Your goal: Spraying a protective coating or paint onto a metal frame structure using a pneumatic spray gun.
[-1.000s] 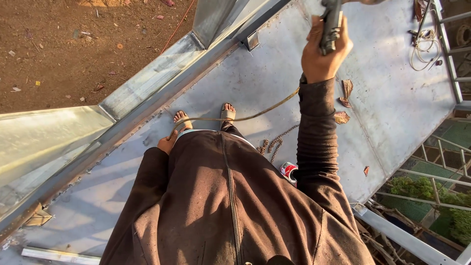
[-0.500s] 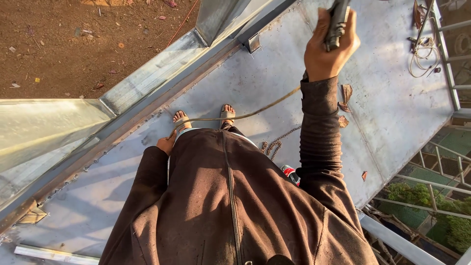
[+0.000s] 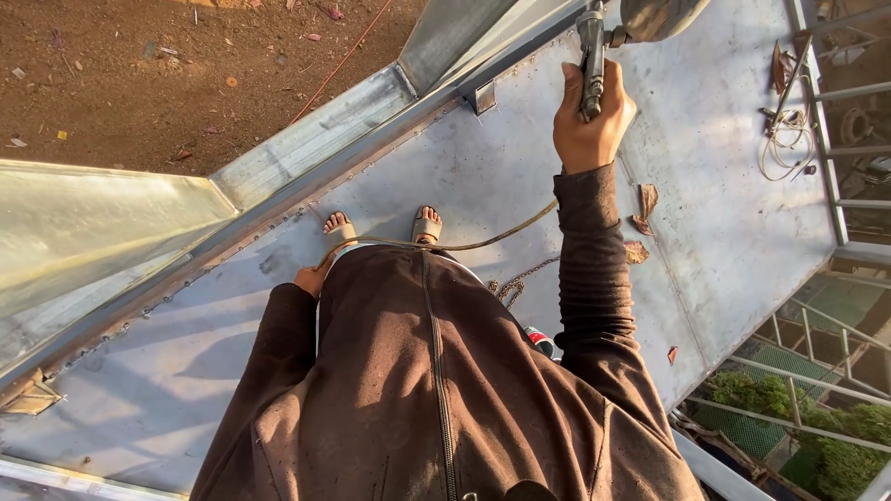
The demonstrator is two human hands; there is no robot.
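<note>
I look straight down my brown zipped jacket at my sandalled feet [image 3: 382, 225] on a grey metal sheet platform [image 3: 724, 223]. My right hand [image 3: 591, 116] is raised in front of me and shut around the handle of a spray gun [image 3: 591, 51], whose cup [image 3: 657, 16] shows at the top edge. A thin hose [image 3: 483, 243] runs from the gun across to my waist. My left hand [image 3: 311, 277] hangs beside my hip, fingers curled at the hose end; whether it holds it is unclear.
A shiny folded metal gutter [image 3: 278, 176] runs diagonally on the left, with bare brown soil [image 3: 167, 74] below it. Dry leaves [image 3: 640, 223], a chain [image 3: 520, 278] and a coil of cord [image 3: 784, 139] lie on the platform. Scaffold bars [image 3: 798, 371] drop away at right.
My right hand with the spray gun has moved slightly lower and left in view as my head tilted; the cup is now visible. The left hand stays at my hip.
</note>
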